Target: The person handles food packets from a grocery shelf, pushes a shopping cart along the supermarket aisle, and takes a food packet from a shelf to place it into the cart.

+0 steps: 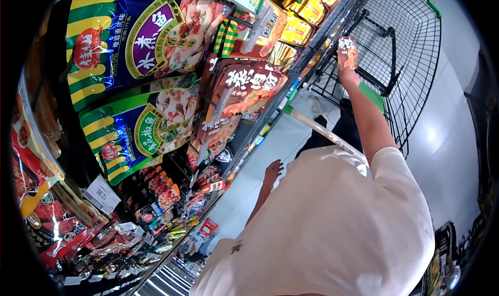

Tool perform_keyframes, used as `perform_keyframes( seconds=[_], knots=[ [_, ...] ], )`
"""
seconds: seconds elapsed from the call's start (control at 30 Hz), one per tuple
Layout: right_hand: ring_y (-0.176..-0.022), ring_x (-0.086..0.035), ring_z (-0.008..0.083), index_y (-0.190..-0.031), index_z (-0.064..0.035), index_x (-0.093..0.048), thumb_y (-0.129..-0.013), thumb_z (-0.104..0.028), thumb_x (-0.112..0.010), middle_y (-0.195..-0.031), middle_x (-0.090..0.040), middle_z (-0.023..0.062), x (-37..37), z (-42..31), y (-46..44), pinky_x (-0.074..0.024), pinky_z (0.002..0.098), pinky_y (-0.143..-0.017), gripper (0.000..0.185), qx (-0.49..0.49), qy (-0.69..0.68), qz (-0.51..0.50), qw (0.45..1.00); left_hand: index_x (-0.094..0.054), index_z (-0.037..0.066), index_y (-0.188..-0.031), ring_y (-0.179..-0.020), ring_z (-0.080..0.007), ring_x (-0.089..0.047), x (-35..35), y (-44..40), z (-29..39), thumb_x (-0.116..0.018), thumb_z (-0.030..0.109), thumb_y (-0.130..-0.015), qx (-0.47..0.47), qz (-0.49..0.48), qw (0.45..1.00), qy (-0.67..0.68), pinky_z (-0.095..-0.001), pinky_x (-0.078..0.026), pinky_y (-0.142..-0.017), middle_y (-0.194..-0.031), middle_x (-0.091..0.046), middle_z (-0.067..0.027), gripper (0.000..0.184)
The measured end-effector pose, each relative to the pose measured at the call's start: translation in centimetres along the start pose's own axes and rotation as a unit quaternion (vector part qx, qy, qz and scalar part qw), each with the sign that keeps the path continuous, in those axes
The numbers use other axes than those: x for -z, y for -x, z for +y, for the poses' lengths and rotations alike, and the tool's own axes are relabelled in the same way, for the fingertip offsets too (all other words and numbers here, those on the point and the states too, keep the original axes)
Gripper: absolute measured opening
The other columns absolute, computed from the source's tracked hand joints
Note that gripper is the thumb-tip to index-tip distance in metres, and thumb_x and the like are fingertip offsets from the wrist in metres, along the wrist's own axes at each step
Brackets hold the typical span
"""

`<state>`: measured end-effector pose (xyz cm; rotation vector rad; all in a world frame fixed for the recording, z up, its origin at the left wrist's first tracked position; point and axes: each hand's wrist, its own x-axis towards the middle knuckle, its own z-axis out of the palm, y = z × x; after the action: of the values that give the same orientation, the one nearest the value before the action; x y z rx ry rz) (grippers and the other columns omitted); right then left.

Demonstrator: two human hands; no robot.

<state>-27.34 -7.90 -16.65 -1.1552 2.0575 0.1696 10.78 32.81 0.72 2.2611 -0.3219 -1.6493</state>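
My right hand (349,78) grips the lower end of a brown seasoning packet (347,56) with white characters and a food picture. The arm is stretched out, and the packet shows against the wire shopping cart (410,57). Similar brown packets (252,85) hang on the shelf rack to the left. My left hand (273,170) hangs low by my side over the floor, fingers loosely apart and holding nothing visible. The cart's handle bar (327,131) runs close in front of my shirt, with neither hand on it.
Large blue and green packets (140,124) hang on hooks nearby, with a price tag (103,193) below. Yellow packets (304,21) sit farther along the shelf. A metal shelf edge (270,109) runs diagonally beside the cart. Pale tiles (444,140) cover the aisle floor.
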Motion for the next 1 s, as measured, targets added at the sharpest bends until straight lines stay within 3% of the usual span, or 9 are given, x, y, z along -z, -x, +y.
perform_keyframes(
  seconds=[0.07,0.23,0.4,0.5,0.67,0.8,0.9,1.0],
  knots=[
    [-0.114,-0.072,0.0378,-0.118,-0.0098,-0.074,-0.099,-0.052,-0.054,-0.122,-0.075,0.0182,-1.8,0.3,-1.6,-0.0579,0.0483,-0.096,0.051,0.015,0.023,0.012,1.0,-0.058,0.01,-0.146,-0.115,-0.0207,-0.068,0.4,-0.2,0.0,-0.053,0.037,-0.11,0.01,-0.01,1.0,-0.011,-0.0377,-0.054,-0.094,-0.131,-0.07,-0.0087,0.045],
    [-0.111,-0.073,0.0388,-0.119,-0.0088,-0.074,-0.1,-0.049,-0.051,-0.121,-0.075,0.0175,-2.5,-0.2,-3.2,-0.0584,0.0494,-0.095,0.051,0.021,0.032,0.008,0.999,-0.056,0.01,-0.147,-0.117,-0.0218,-0.068,0.3,0.4,-1.2,-0.052,0.041,-0.11,0.028,0.012,0.999,-0.015,-0.0377,-0.054,-0.093,-0.133,-0.069,-0.0094,0.048],
    [-0.11,-0.073,0.0408,-0.123,-0.0087,-0.068,-0.103,-0.032,-0.046,-0.122,-0.074,0.0214,-3.3,0.5,-4.0,-0.0577,0.0526,-0.093,0.037,0.07,0.036,-0.003,0.997,-0.058,0.01,-0.145,-0.107,-0.0185,-0.07,0.9,0.3,-3.8,-0.055,0.038,-0.109,0.046,-0.011,0.999,0.018,-0.0346,-0.054,-0.085,-0.125,-0.072,-0.0064,0.046],
    [-0.108,-0.072,0.042,-0.123,-0.0093,-0.066,-0.104,-0.032,-0.046,-0.121,-0.073,0.0205,-2.6,1.2,-3.6,-0.0578,0.0532,-0.09,0.037,0.029,-0.017,0.041,0.999,-0.059,0.01,-0.145,-0.103,-0.0171,-0.07,0.3,0.4,-3.6,-0.056,0.036,-0.109,0.037,-0.005,0.999,0.009,-0.0332,-0.054,-0.082,-0.122,-0.072,-0.005,0.044],
    [-0.1,-0.07,0.0452,-0.112,-0.006,-0.057,-0.106,-0.028,-0.039,-0.115,-0.069,0.0202,-0.5,4.1,-0.8,-0.0559,0.0574,-0.084,0.029,0.094,-0.121,0.167,0.974,-0.059,0.011,-0.144,-0.104,-0.0174,-0.069,-1.1,0.1,-0.6,-0.055,0.036,-0.109,0.007,-0.008,1.0,-0.005,-0.0337,-0.054,-0.083,-0.122,-0.072,-0.0051,0.044],
    [-0.095,-0.066,0.0507,-0.108,-0.0089,-0.055,-0.111,-0.037,-0.037,-0.115,-0.066,0.0235,2.6,6.0,0.3,-0.052,0.0608,-0.078,0.033,0.085,-0.18,0.233,0.952,-0.059,0.011,-0.145,-0.108,-0.0187,-0.069,-1.5,-2.0,0.1,-0.055,0.037,-0.109,0.001,-0.019,0.999,-0.033,-0.0353,-0.055,-0.086,-0.125,-0.071,-0.0065,0.044],
    [-0.093,-0.066,0.0509,-0.108,-0.0089,-0.055,-0.111,-0.035,-0.039,-0.111,-0.067,0.0239,5.3,6.4,0.6,-0.0512,0.0617,-0.077,0.031,0.104,-0.197,0.29,0.931,-0.059,0.011,-0.145,-0.111,-0.0203,-0.069,-1.8,-2.8,1.7,-0.055,0.04,-0.109,-0.023,-0.03,0.998,-0.058,-0.0361,-0.055,-0.088,-0.129,-0.07,-0.0083,0.046],
    [-0.095,-0.065,0.0484,-0.107,-0.0027,-0.062,-0.109,-0.027,-0.049,-0.104,-0.068,0.0256,8.9,5.8,1.5,-0.0505,0.0564,-0.082,0.028,0.139,-0.263,0.369,0.881,-0.06,0.012,-0.145,-0.111,-0.0209,-0.069,-2.1,-3.8,3.4,-0.057,0.041,-0.107,-0.055,-0.045,0.996,-0.061,-0.0363,-0.054,-0.088,-0.128,-0.07,-0.0078,0.048]
  ],
)
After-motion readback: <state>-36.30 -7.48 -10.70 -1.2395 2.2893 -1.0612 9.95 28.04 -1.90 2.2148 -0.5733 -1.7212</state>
